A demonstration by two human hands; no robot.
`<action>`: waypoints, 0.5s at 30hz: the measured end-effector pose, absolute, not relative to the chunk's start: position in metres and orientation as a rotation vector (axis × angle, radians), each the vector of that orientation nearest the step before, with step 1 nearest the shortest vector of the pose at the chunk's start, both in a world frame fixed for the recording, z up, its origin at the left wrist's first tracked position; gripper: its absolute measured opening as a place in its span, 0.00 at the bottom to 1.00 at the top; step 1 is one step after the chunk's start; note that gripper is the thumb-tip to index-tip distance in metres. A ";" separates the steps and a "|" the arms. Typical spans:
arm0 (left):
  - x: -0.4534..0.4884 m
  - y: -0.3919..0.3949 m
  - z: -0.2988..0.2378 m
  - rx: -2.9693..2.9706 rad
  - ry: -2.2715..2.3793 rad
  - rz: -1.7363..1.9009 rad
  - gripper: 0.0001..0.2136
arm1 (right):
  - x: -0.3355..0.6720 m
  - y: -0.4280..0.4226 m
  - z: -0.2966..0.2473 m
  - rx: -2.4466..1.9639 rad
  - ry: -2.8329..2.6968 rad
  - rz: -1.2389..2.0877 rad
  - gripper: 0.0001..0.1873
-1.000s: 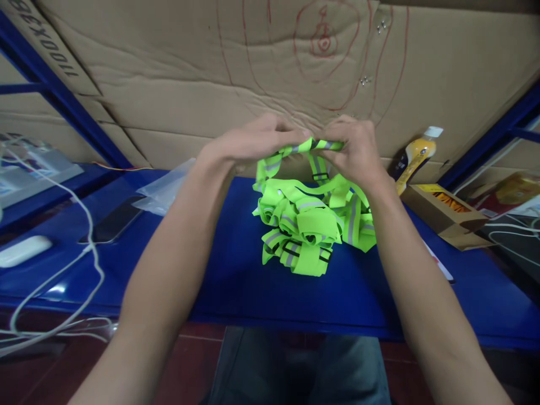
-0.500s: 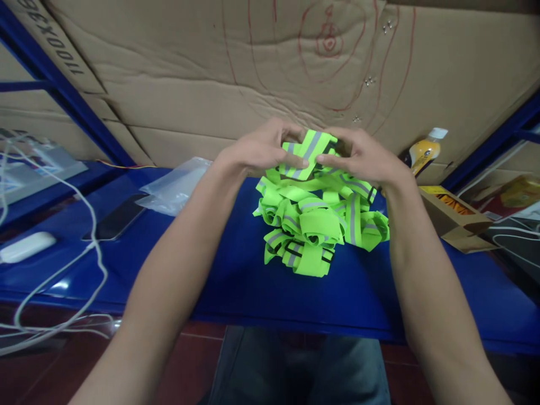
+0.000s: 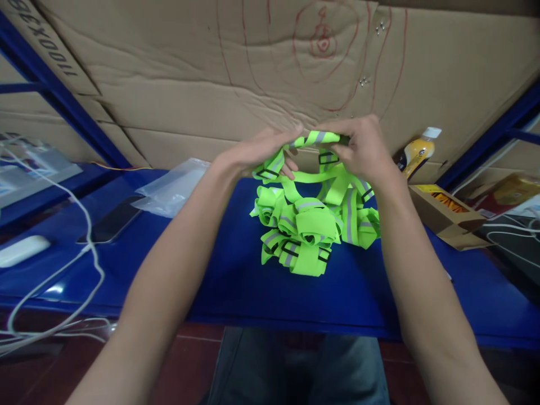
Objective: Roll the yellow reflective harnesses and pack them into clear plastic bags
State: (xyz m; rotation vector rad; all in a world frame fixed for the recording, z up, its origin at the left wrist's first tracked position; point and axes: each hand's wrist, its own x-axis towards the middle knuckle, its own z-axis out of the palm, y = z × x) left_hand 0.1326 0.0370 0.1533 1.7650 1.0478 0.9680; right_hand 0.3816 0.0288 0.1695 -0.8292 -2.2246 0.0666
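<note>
A neon-green reflective strap [image 3: 323, 137] with grey stripes is stretched between my two hands, above the rear of a heap. My left hand [image 3: 265, 147] is closed on its left part, where a black buckle [image 3: 268, 173] hangs below the palm. On the right end, my right hand [image 3: 363, 144] grips with thumb and fingers; some of its fingertips are hidden. Another black buckle [image 3: 328, 158] dangles just below the stretched piece. Beneath lies the pile of similar neon-green straps [image 3: 316, 222], rolled and tangled, on the blue table [image 3: 253, 287].
Left of the pile are a clear plastic bag [image 3: 171, 188], a dark phone [image 3: 112, 219], a white device [image 3: 25, 250] and white cables [image 3: 95, 259]. To the right stand a bottle [image 3: 417, 151] and an open cardboard box [image 3: 449, 216]. A cardboard sheet [image 3: 169, 73] rises behind.
The folded strap bundle between my hands has opened out into a stretched length. My hands have moved apart, and buckles now show below them. The view has shifted slightly.
</note>
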 end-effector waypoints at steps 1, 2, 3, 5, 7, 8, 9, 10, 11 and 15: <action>0.133 0.037 0.154 1.656 0.975 0.972 0.25 | 0.379 0.027 0.170 -0.822 -2.232 0.061 0.15; 0.134 0.038 0.155 1.552 0.894 0.985 0.20 | 0.376 0.025 0.170 -0.815 -2.250 0.055 0.17; 0.134 0.039 0.156 1.464 0.821 1.005 0.15 | 0.373 0.025 0.169 -0.804 -2.273 0.050 0.19; 0.135 0.041 0.156 1.350 0.734 1.062 0.10 | 0.369 0.028 0.166 -0.762 -2.320 0.046 0.24; 0.135 0.043 0.156 1.327 0.734 1.128 0.13 | 0.367 0.034 0.161 -0.723 -2.344 0.057 0.32; 0.135 0.043 0.155 1.344 0.743 1.164 0.16 | 0.368 0.038 0.158 -0.716 -2.335 0.067 0.36; 0.134 0.042 0.155 1.371 0.751 1.199 0.19 | 0.369 0.041 0.157 -0.719 -2.315 0.083 0.39; 0.133 0.041 0.154 1.408 0.753 1.224 0.21 | 0.372 0.043 0.156 -0.730 -2.295 0.105 0.40; 0.133 0.038 0.153 1.453 0.745 1.238 0.23 | 0.375 0.045 0.155 -0.747 -2.283 0.133 0.41; 0.135 0.028 0.149 1.693 0.700 1.174 0.23 | 0.387 0.046 0.157 -0.805 -2.407 0.272 0.35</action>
